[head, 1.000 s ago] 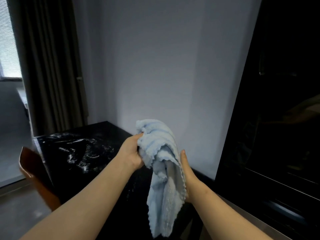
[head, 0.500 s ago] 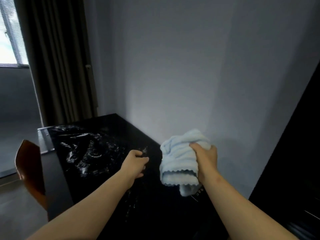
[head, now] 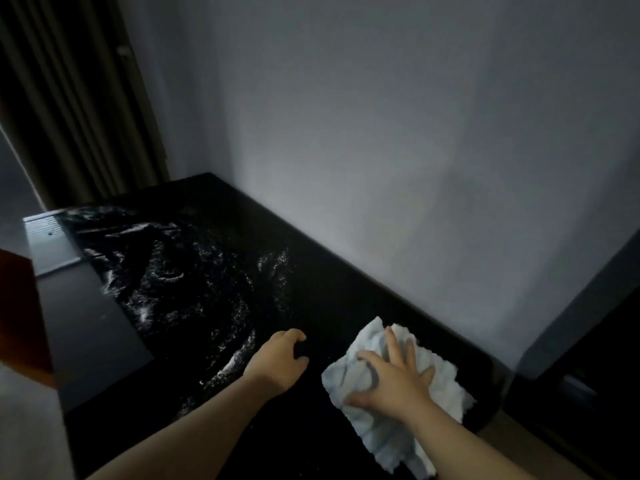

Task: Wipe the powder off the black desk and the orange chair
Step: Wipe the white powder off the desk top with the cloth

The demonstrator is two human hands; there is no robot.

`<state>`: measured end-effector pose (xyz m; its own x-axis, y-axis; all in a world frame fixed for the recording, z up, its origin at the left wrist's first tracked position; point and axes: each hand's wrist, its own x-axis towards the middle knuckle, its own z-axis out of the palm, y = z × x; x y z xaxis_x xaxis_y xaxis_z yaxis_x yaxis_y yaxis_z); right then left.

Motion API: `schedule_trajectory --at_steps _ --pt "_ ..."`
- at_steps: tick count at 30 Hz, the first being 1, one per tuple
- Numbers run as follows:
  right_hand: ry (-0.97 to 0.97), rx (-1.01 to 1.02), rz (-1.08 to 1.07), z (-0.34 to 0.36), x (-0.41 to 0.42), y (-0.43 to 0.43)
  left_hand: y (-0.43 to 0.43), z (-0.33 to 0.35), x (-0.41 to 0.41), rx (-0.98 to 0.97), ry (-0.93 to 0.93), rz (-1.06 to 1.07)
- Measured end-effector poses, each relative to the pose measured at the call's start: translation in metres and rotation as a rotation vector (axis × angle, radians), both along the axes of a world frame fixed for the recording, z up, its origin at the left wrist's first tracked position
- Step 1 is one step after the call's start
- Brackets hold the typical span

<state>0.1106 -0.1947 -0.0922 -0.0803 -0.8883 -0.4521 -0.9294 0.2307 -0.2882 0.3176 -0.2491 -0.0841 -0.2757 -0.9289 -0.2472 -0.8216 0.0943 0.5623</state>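
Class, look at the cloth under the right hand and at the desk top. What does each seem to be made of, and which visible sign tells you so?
Cloth: soft pale blue fabric, probably microfibre or terry; it crumples into folds and has a fuzzy, scalloped edge.
Desk: hard, smooth black top with a glossy finish, perhaps lacquered board or glass; the wall's light reflects in it and the white powder sits loose on the surface.

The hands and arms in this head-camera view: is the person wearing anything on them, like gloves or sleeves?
Nothing shows on them. The left hand and right hand are ungloved, with no ring or watch visible, and both forearms are uncovered down to the picture's lower edge, so no sleeve appears.
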Motion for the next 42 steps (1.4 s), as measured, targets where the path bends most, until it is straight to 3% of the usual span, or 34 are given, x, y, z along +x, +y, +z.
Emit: schedule_trajectory --at_steps 4,8,10,12,14,17,19,23,27,30,34,37,42 --pt "-0.007 0.042 -0.056 -0.026 0.010 0.008 -0.013 -0.027 -0.008 -0.019 -0.133 -0.168" --pt "0.114 -0.300 -0.094 -0.033 0.010 0.006 -0.022 -0.046 -0.022 -0.049 -0.282 -0.285" --pt "0.097 -0.472 -0.263 -0.029 -0.010 -0.006 -0.029 -0.052 -0.032 -0.085 -0.323 -0.328" --pt "0.300 -0.678 -0.428 -0.024 -0.040 -0.021 -0.038 -0.055 -0.043 -0.088 -0.345 -0.346" --pt "0.356 -0.583 -0.483 -0.025 -0.072 -0.032 -0.047 -0.058 -0.055 -0.022 -0.369 -0.352" --pt "0.075 -0.199 -0.470 -0.046 -0.107 -0.044 -0.054 -0.065 -0.070 0.097 -0.400 -0.338" --pt "-0.034 -0.140 -0.477 -0.060 -0.118 -0.051 -0.053 -0.071 -0.074 0.114 -0.405 -0.320" --pt "-0.040 -0.329 -0.504 -0.062 -0.116 -0.058 -0.047 -0.074 -0.074 0.058 -0.407 -0.294" --pt "0.248 -0.587 -0.371 -0.069 -0.070 -0.006 -0.041 -0.077 -0.072 0.008 -0.402 -0.277" --pt "0.251 -0.535 -0.212 -0.077 -0.070 0.010 -0.036 -0.082 -0.069 -0.043 -0.419 -0.298" --pt "-0.043 -0.368 -0.521 -0.066 -0.122 -0.056 -0.027 -0.087 -0.064 -0.080 -0.427 -0.325" --pt "0.068 -0.458 -0.458 -0.068 -0.116 -0.057 -0.018 -0.088 -0.060 -0.113 -0.425 -0.336" --pt "0.214 -0.604 -0.181 -0.076 -0.063 0.032 -0.014 -0.082 -0.064 -0.116 -0.406 -0.312"
